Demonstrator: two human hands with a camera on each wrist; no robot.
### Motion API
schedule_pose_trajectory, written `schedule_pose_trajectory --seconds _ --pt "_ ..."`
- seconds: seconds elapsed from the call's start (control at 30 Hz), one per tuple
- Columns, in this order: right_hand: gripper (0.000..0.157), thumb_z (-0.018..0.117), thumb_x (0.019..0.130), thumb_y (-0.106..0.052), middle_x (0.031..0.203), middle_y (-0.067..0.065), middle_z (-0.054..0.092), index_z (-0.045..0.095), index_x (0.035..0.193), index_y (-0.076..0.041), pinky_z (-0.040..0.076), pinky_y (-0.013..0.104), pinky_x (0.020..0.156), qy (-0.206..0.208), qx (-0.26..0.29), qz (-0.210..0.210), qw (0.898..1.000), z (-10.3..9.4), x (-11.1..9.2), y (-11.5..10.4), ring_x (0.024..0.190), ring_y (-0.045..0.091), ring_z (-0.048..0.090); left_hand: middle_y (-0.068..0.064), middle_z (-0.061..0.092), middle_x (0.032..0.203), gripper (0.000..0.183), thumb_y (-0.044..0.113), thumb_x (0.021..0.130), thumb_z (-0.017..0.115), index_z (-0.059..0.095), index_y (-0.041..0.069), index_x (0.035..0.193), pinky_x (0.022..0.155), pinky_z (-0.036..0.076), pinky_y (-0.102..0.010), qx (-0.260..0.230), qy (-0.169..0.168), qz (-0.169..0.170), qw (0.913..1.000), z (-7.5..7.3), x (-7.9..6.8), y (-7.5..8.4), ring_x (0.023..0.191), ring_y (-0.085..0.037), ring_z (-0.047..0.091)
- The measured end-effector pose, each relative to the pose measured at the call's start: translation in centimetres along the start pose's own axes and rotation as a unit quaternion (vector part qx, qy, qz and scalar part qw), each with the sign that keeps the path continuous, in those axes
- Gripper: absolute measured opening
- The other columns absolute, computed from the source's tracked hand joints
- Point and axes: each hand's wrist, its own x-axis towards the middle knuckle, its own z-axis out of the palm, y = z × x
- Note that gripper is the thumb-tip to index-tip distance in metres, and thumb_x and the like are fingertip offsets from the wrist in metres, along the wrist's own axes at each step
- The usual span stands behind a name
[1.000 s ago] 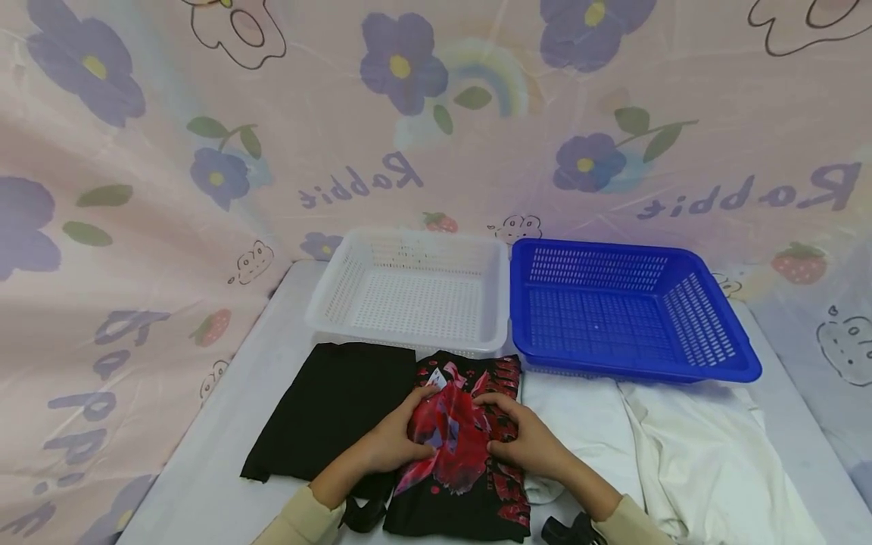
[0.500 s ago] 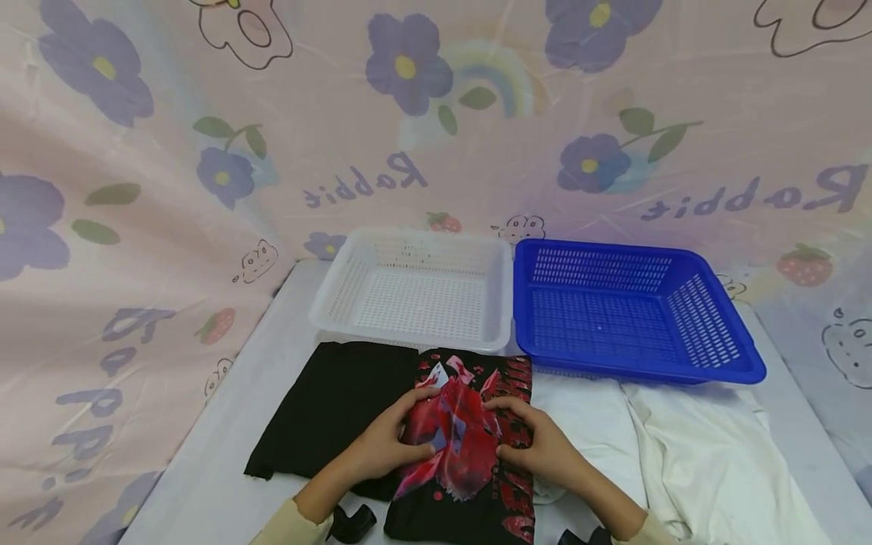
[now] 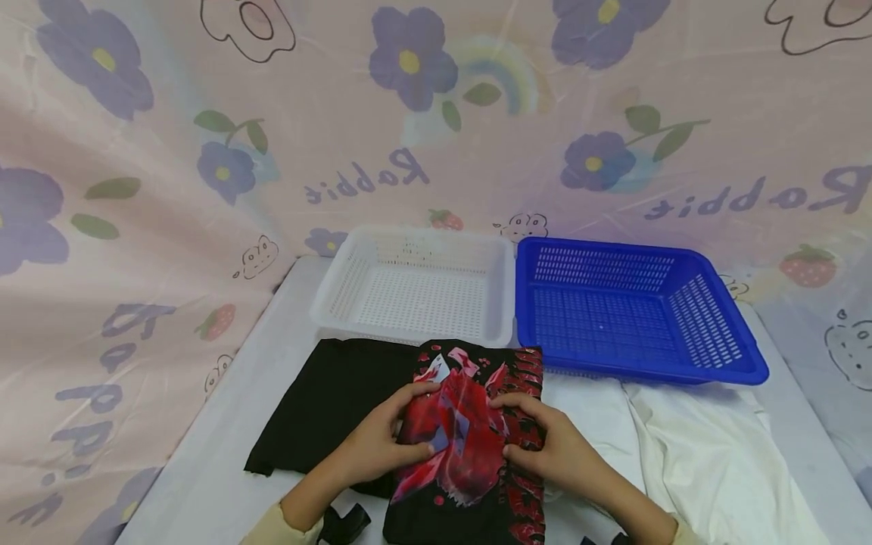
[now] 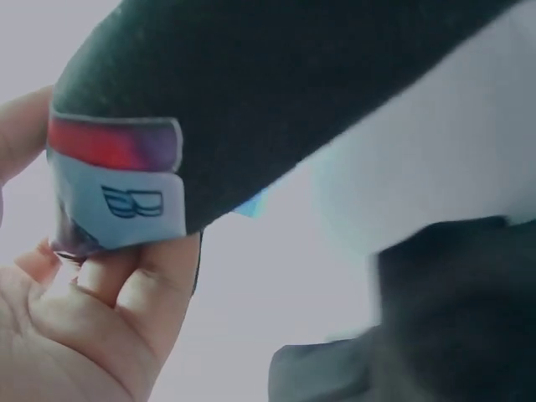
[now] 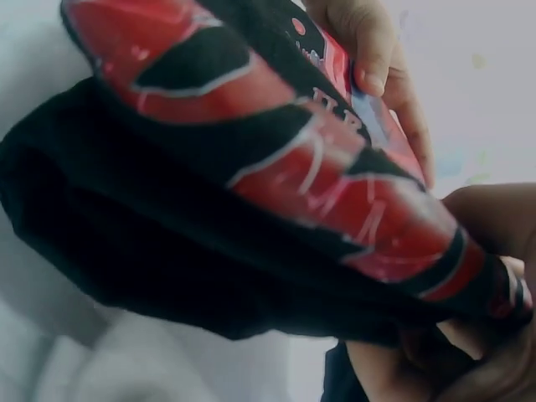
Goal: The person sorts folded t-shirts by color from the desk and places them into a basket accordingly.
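Observation:
A folded black shirt with a large red print is between both hands in the head view. On its left side my left hand grips it, thumb on the print; in the left wrist view, its fingers curl beneath the dark cloth. My right hand grips the opposite side, thumb and fingertips over the print, and the right wrist view has its fingers wrapped round the edge. The shirt's lower side hangs in loose folds there. Left of it, partly covered, lies a plain black folded garment.
Behind the clothes stand a white plastic basket and, to its right, a blue plastic basket. White garments lie at the right on the white table. A printed curtain hangs behind.
Both hands keep their grip while the printed shirt rises a little and shifts slightly right, covering more of the plain black garment. The hands have spread slightly apart.

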Motion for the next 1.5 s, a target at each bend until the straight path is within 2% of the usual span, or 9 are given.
schedule_pose_trajectory --seconds 0.2,0.27,0.43,0.5,0.67,0.8,1.07,1.33,1.5 --pt "0.051 0.069 0.074 -0.014 0.120 -0.009 0.051 0.047 0.119 -0.025 0.045 0.024 0.078 0.004 -0.032 -0.013 0.999 -1.4 0.2 -1.7 0.101 0.009 0.052 -0.008 0.042 0.120 0.068 0.010 0.079 0.063 0.026 0.024 0.135 0.071 0.051 -0.029 -0.003 -0.014 0.010 0.9998 -0.5 0.0 3.8 0.094 -0.019 0.057" --pt "0.051 0.069 0.075 -0.016 0.120 -0.009 0.050 0.047 0.120 -0.026 0.045 0.024 0.072 0.003 -0.034 -0.012 0.999 -2.0 0.3 -2.3 0.087 0.005 0.054 -0.011 0.044 0.119 0.067 0.008 0.079 0.063 0.027 0.020 0.134 0.069 0.051 -0.028 0.000 -0.016 0.020 0.9997 -0.6 0.0 5.3 0.093 -0.020 0.058" --pt "0.051 0.069 0.074 -0.021 0.120 -0.014 0.050 0.047 0.119 -0.032 0.045 0.026 0.072 0.016 -0.091 -0.012 0.996 -3.4 0.7 -4.3 0.088 0.003 0.053 -0.012 0.045 0.115 0.063 0.006 0.080 0.061 0.028 0.017 0.133 0.069 0.051 -0.027 0.009 -0.022 0.054 0.9983 -1.1 0.4 7.4 0.089 -0.019 0.061" --pt "0.052 0.070 0.074 -0.022 0.120 -0.017 0.049 0.046 0.119 -0.034 0.045 0.030 0.080 0.022 -0.118 -0.016 0.993 -4.1 1.0 -5.0 0.106 0.007 0.049 -0.011 0.045 0.115 0.063 0.007 0.081 0.060 0.027 0.018 0.134 0.070 0.051 -0.027 0.017 -0.020 0.055 0.9981 -1.4 0.7 7.9 0.089 -0.018 0.061" --pt "0.054 0.070 0.074 -0.023 0.121 -0.016 0.048 0.045 0.120 -0.035 0.045 0.032 0.076 0.022 -0.144 -0.018 0.989 -5.9 2.9 -6.0 0.110 0.010 0.046 -0.009 0.042 0.118 0.065 0.005 0.080 0.061 0.028 0.020 0.134 0.072 0.051 -0.030 0.022 -0.010 0.039 0.9990 -2.7 2.2 9.1 0.092 -0.023 0.058" --pt "0.054 0.069 0.075 -0.023 0.122 -0.012 0.047 0.044 0.120 -0.035 0.040 0.030 0.066 0.016 -0.160 -0.019 0.987 -7.2 5.0 -6.3 0.102 0.012 0.047 -0.007 0.038 0.121 0.066 0.003 0.079 0.061 0.027 0.019 0.134 0.072 0.051 -0.031 0.038 0.007 0.036 0.9986 -4.0 3.6 9.8 0.094 -0.024 0.055" --pt "0.055 0.068 0.075 -0.019 0.118 -0.007 0.049 0.042 0.121 -0.033 0.043 0.029 0.063 0.015 -0.176 -0.032 0.984 -8.8 8.9 -7.5 0.067 0.009 0.051 -0.009 0.037 0.125 0.066 0.001 0.078 0.061 0.028 0.014 0.134 0.071 0.051 -0.031 0.086 0.036 0.086 0.9919 -6.5 5.8 11.2 0.090 -0.026 0.058" --pt "0.053 0.069 0.074 -0.019 0.111 -0.005 0.053 0.045 0.120 -0.032 0.044 0.032 0.065 0.026 -0.174 -0.038 0.984 -9.9 13.2 -7.7 0.073 0.013 0.054 -0.009 0.042 0.118 0.065 0.008 0.080 0.061 0.028 0.018 0.135 0.072 0.050 -0.032 0.149 0.064 0.057 0.9851 -9.7 7.8 12.2 0.094 -0.024 0.054" --pt "0.051 0.070 0.073 -0.020 0.122 -0.006 0.048 0.048 0.117 -0.030 0.043 0.037 0.078 0.046 -0.171 -0.029 0.984 -9.8 17.0 -6.7 0.100 0.015 0.049 -0.010 0.044 0.115 0.064 0.009 0.080 0.061 0.028 0.018 0.134 0.070 0.048 -0.032 0.175 0.069 0.037 0.9815 -12.5 9.9 11.9 0.094 -0.024 0.052"
